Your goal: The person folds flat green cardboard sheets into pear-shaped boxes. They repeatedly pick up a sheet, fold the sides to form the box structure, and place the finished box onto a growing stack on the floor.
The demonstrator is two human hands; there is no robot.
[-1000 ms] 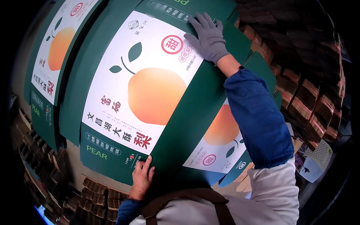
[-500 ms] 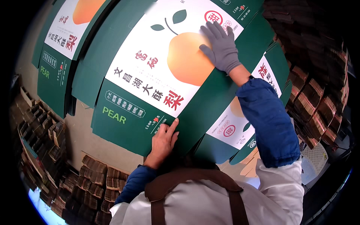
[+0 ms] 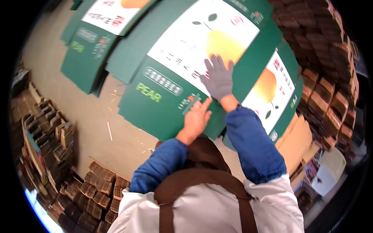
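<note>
A large flat green carton sheet (image 3: 163, 112) with a white panel and a printed orange pear lies on top of a stack in front of me. My left hand (image 3: 196, 120) is bare and rests on the sheet's near edge, fingers together and pressing down. My right hand (image 3: 218, 79) wears a grey glove and lies flat on the white panel, fingers spread, just beyond the left hand. Both sleeves are blue. Under this sheet a second printed carton sheet (image 3: 272, 93) sticks out to the right.
Another pile of green carton sheets (image 3: 91, 50) lies on the concrete floor (image 3: 93, 132) to the left. Bundles of brown cardboard dividers (image 3: 50, 143) stand at the left and lower left, and more (image 3: 322, 77) are stacked high on the right. A white plastic basket (image 3: 328, 174) sits lower right.
The sheet has come toward me. My right hand moved down from the sheet's far edge onto the white panel, close to the left hand on the near edge.
</note>
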